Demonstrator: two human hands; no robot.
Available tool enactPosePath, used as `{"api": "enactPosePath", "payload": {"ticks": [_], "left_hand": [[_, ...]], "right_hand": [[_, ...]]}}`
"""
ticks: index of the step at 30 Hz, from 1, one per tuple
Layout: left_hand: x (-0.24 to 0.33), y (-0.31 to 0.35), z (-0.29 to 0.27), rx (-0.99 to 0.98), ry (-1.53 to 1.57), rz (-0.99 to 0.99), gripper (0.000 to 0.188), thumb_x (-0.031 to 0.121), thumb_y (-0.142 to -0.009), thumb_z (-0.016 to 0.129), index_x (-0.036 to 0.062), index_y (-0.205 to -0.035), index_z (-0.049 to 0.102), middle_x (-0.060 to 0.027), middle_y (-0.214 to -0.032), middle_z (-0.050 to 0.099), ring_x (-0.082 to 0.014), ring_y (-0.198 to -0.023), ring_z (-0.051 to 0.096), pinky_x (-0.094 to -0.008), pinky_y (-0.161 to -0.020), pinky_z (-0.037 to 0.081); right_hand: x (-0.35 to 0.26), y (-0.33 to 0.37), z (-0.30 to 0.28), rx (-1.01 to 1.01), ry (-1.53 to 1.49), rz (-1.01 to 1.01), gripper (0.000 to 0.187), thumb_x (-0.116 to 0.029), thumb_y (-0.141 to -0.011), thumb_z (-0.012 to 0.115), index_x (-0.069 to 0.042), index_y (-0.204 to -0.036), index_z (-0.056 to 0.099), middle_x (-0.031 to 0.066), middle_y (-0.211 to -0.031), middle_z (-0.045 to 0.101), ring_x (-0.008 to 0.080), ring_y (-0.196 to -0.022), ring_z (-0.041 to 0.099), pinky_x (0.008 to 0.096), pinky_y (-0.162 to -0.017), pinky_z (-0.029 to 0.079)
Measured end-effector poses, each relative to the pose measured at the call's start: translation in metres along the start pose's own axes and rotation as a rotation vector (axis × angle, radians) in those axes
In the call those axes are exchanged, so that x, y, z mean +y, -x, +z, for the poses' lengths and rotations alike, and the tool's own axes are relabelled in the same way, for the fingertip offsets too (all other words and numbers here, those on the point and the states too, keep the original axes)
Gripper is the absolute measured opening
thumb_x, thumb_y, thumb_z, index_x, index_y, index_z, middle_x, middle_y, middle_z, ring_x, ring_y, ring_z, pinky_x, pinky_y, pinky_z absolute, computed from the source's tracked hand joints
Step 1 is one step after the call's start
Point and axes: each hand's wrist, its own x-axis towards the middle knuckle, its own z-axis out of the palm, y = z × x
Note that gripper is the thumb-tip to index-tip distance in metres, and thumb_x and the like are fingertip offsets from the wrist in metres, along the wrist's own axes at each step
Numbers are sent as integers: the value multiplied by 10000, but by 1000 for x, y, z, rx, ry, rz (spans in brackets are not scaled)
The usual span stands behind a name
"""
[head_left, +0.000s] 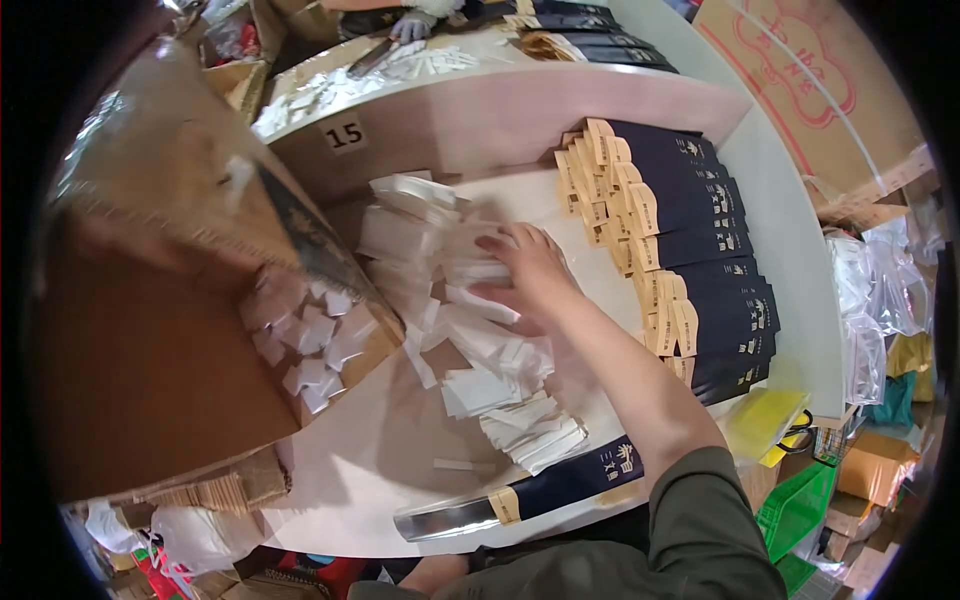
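My right hand [535, 268] reaches over the heap of small flat white packets [490, 340] in the middle of the table. Its thumb and fingers are apart, curved around packets at the heap's right side, and no firm grip shows. Of my left arm, only a patch of bare skin [435, 572] appears at the lower edge; the left hand itself is hidden. Near the front edge lies a single dark blue pouch [570, 485] with a tan band and a shiny silver end. Overlapping rows of dark blue pouches [700, 220] with tan tops lie to the right of my hand.
A large open cardboard box [160, 350] tilts over the table's left side, with white packets inside its mouth. A low partition [520, 115] runs behind. Beyond it, another person's gloved hand [412, 27] is among white strips. A green crate [795, 505] stands at lower right.
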Motion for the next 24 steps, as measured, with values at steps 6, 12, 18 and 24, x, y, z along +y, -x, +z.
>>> {"api": "enactPosePath", "payload": {"ticks": [6, 12, 18, 24], "left_hand": [[5, -6, -14, 99, -52, 24, 414, 366, -943, 524, 75, -1225, 608, -200, -1290, 582, -317, -1174, 558, -419, -972, 451], [30, 15, 0, 191, -73, 64, 418, 378, -947, 521, 73, -1219, 613, -198, -1287, 587, -305, -1174, 561, -417, -970, 451], [71, 100, -15, 255, 22, -192, 524, 489, -943, 555, 31, -1181, 641, -199, -1094, 676, -323, -1005, 652, -382, -881, 500], [113, 212, -11, 995, 384, -61, 289, 201, -877, 702, 17, -1095, 658, -149, -967, 681, -271, -899, 677, -354, -802, 531]], "right_hand": [[-61, 19, -19, 318, 152, -129, 641, -436, -816, 710, -56, -1302, 540, 202, -1262, 535, 371, -1221, 484, 491, -1013, 386], [-138, 58, 49, -191, -16, -46, 571, -259, -862, 654, -3, -1327, 444, 242, -1025, 630, 402, -987, 604, 510, -838, 467], [-107, 60, 46, 178, -42, -152, 462, -95, -850, 572, -59, -1300, 473, 222, -1016, 652, 393, -980, 618, 509, -820, 478], [-94, 25, 27, 202, -155, -127, 569, -228, -806, 690, -61, -1311, 489, 223, -1215, 598, 408, -1131, 554, 466, -944, 457]]}}
